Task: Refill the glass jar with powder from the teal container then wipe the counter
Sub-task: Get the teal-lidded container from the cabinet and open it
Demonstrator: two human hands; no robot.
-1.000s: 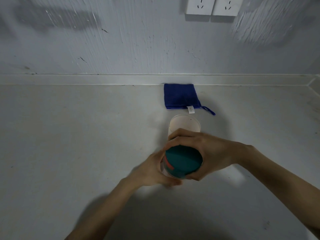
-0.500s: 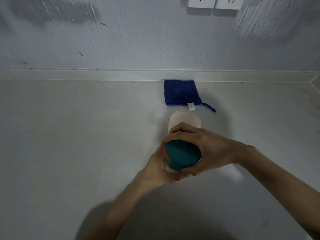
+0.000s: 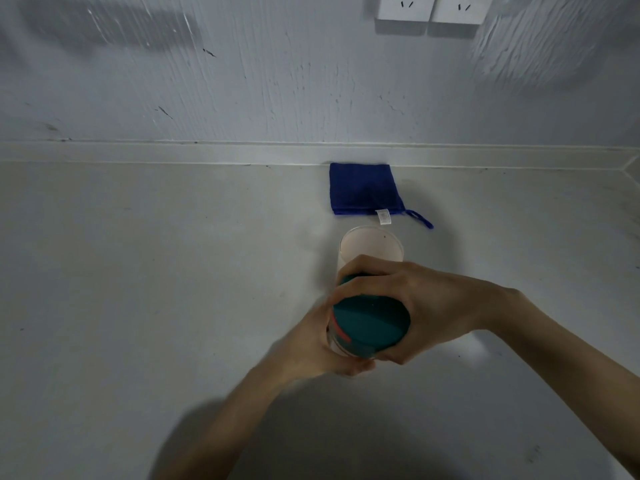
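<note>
Hands stay put: right hand still grips the teal container, left hand cupping its side, the glass jar just behind; bare counter spreads left.

Two white wall sockets at one o'clock on a scuffed grey wall.

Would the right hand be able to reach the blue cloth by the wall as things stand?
Probably not right away: the right hand grips the teal container, and the glass jar stands between it and the blue cloth. Freed, it would need to pass around the jar.
</note>
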